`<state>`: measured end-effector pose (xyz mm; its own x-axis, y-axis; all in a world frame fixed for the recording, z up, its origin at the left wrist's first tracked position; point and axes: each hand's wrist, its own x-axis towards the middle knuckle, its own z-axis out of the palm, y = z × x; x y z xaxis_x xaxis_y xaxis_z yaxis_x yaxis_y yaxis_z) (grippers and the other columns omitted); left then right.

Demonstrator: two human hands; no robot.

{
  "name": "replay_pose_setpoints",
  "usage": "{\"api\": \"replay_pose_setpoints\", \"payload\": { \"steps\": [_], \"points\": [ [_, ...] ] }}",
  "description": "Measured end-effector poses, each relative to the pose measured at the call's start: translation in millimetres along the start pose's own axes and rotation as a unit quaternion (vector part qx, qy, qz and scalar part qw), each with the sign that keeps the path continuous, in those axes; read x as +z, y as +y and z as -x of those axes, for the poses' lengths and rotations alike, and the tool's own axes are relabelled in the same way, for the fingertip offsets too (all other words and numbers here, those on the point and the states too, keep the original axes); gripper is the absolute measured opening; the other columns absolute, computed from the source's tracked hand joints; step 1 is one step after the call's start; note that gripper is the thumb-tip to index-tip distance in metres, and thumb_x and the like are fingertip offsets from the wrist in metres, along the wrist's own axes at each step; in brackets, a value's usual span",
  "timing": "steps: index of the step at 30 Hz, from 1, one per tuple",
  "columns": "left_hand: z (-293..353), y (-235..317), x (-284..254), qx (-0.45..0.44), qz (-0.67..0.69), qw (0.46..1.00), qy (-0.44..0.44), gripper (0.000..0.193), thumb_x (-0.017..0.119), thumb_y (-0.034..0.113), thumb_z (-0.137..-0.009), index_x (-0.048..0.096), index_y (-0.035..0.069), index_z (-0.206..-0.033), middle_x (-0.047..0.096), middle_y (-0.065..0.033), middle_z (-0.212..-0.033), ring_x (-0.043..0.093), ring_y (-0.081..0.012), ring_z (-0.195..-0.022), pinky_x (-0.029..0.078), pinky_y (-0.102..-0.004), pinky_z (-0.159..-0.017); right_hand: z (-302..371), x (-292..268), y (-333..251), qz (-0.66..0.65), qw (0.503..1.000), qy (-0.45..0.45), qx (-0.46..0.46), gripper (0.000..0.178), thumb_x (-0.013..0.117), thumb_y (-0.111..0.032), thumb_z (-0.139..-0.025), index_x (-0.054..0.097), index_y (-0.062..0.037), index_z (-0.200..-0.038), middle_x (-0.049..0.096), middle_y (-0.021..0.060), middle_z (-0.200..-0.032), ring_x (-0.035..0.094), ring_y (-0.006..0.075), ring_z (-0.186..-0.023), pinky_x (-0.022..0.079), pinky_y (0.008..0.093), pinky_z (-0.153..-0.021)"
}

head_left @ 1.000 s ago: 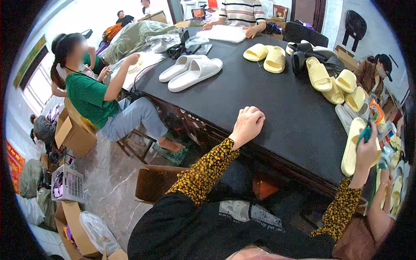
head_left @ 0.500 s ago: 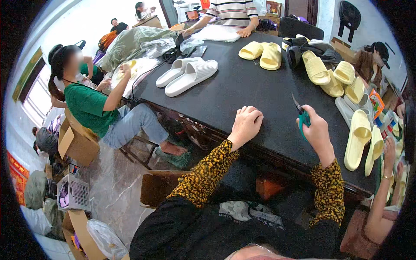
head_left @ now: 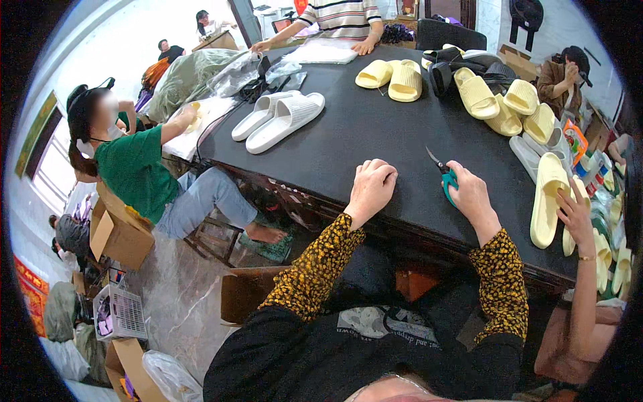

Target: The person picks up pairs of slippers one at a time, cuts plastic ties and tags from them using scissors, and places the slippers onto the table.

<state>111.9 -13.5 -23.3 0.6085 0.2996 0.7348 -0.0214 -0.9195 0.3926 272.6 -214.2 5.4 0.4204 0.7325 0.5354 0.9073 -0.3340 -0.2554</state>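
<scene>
In my right hand (head_left: 471, 194) is a pair of scissors (head_left: 449, 183) with teal handles, my fingers closed on them and the dark pointed blades aimed away from me. My left hand (head_left: 370, 191) rests at the near edge of the black table (head_left: 321, 174), its fingers curled; whether anything is inside them is hidden. Beyond it lies a pair of white slippers (head_left: 287, 120). Farther back sits a pair of pale yellow slippers (head_left: 404, 82). Another yellow slipper (head_left: 550, 201) lies right of the scissors, with another person's hand (head_left: 574, 213) on the pair.
More yellow slippers (head_left: 477, 94) and black slippers (head_left: 442, 77) are heaped at the far right. A person in green (head_left: 137, 171) sits at the left beside a white sheet (head_left: 201, 130). Someone in a striped shirt (head_left: 339, 20) stands at the far side. Cardboard boxes (head_left: 124, 234) stand on the floor.
The view has shifted slightly. At the right, another person's hand has come up onto the yellow slippers. The person in green has lowered an arm to the white sheet. My grip on the scissors is unchanged.
</scene>
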Motion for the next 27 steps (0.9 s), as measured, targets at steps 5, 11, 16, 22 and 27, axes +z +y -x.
{"api": "replay_pose_setpoints", "payload": {
  "steps": [5,11,16,22,27],
  "points": [
    [0.5,-0.8,1.6,0.010,0.001,1.000,0.004,0.008,0.064,0.013,-0.086,0.068,0.006,-0.086,0.062,-0.0051,-0.091,0.057,-0.0253,-0.092,0.042,-0.0379,-0.082,0.7,-1.3,-0.5,-0.010,1.000,0.000,0.009,0.038,0.065,-0.013,-0.081,0.054,-0.0112,-0.117,0.066,0.0171,-0.093,0.065,0.0385,-0.083,0.053,0.0468,-0.072],
    [-0.4,-0.9,2.1,0.014,-0.006,1.000,0.007,0.008,0.064,0.013,-0.085,0.068,0.006,-0.086,0.062,-0.0053,-0.090,0.058,-0.0255,-0.091,0.042,-0.0378,-0.082,0.1,-0.8,-0.1,-0.010,1.000,0.001,0.012,0.038,0.065,-0.015,-0.082,0.054,-0.0116,-0.118,0.066,0.0169,-0.091,0.065,0.0382,-0.082,0.053,0.0467,-0.071],
    [-0.4,-2.0,4.1,0.017,-0.005,1.000,0.012,0.007,0.064,0.013,-0.085,0.068,0.007,-0.085,0.063,-0.0052,-0.090,0.058,-0.0264,-0.090,0.043,-0.0383,-0.081,0.2,0.4,3.0,0.000,1.000,-0.002,0.014,0.038,0.065,-0.016,-0.083,0.055,-0.0108,-0.119,0.066,0.0173,-0.090,0.065,0.0378,-0.081,0.053,0.0466,-0.071],
    [0.6,-2.2,3.2,0.017,-0.003,1.000,0.018,0.006,0.065,0.012,-0.084,0.067,0.007,-0.084,0.062,-0.0053,-0.089,0.058,-0.0261,-0.090,0.043,-0.0388,-0.081,-0.4,1.3,2.0,-0.007,1.000,0.002,0.010,0.039,0.065,-0.017,-0.083,0.055,-0.0102,-0.120,0.066,0.0180,-0.090,0.066,0.0371,-0.082,0.053,0.0463,-0.071],
    [-0.1,-1.2,3.6,0.017,0.000,1.000,0.018,0.006,0.064,0.012,-0.084,0.067,0.007,-0.085,0.062,-0.0052,-0.089,0.058,-0.0262,-0.091,0.043,-0.0390,-0.081,0.4,1.0,3.8,-0.011,1.000,0.006,0.006,0.039,0.065,-0.017,-0.083,0.054,-0.0098,-0.120,0.066,0.0182,-0.090,0.065,0.0375,-0.082,0.053,0.0461,-0.071]
  ]
}}
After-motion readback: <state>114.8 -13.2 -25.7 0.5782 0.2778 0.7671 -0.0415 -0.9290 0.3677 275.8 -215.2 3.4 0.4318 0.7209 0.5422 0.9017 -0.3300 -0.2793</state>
